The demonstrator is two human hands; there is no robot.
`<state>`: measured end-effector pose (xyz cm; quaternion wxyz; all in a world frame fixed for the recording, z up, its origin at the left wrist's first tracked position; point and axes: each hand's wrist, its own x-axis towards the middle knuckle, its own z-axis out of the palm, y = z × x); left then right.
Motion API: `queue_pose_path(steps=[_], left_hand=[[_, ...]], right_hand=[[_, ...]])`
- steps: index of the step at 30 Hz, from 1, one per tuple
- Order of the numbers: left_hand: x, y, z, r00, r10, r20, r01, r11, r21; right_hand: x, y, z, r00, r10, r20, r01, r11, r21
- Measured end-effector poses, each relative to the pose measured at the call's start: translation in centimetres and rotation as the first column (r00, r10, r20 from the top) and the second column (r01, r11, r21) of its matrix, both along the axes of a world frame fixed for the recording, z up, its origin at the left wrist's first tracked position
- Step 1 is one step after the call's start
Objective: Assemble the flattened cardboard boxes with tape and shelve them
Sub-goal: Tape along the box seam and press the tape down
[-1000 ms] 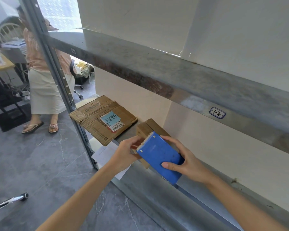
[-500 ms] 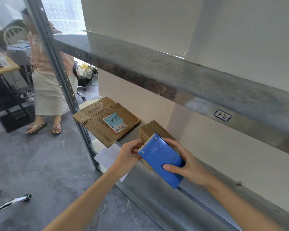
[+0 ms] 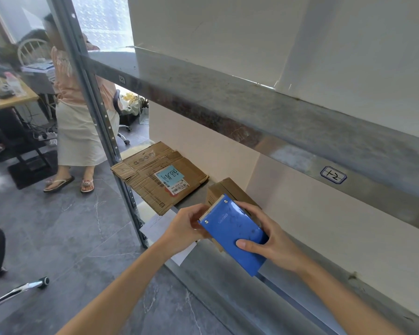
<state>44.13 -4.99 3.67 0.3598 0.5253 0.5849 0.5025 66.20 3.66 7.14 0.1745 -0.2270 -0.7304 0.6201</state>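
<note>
A small assembled cardboard box (image 3: 230,191) stands on the lower metal shelf (image 3: 228,274). In front of it my right hand (image 3: 270,241) grips a blue tape dispenser (image 3: 232,233) with a toothed cutting edge, thumb on its blue face. My left hand (image 3: 186,229) has its fingers curled at the dispenser's left edge, near the cutter; what they pinch is hidden. A stack of flattened cardboard boxes (image 3: 155,175) with a blue note and a barcode label lies further left on the same shelf.
The upper shelf beam (image 3: 252,124) crosses overhead, with a label (image 3: 333,175) stuck on it. A steel upright (image 3: 99,117) stands at the shelf's left end. A person in a pale skirt (image 3: 78,131) stands beyond it. White paper (image 3: 160,226) lies on the shelf edge.
Both hands and the dispenser stay almost in place by the small box. The view has shifted slightly, and the standing person has moved a little.
</note>
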Motion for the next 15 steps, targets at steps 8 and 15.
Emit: queue_pose_path(steps=[8, 15], left_hand=[[0.1, 0.2, -0.1, 0.99, 0.138, 0.024, -0.14, 0.988, 0.06], [0.2, 0.6, -1.0, 0.977, 0.209, 0.044, -0.211, 0.976, 0.054]], right_hand=[[-1.3, 0.1, 0.2, 0.999, 0.003, -0.039, -0.003, 1.0, -0.013], [-1.8, 0.2, -0.1, 0.998, -0.027, -0.049, 0.025, 0.999, -0.043]])
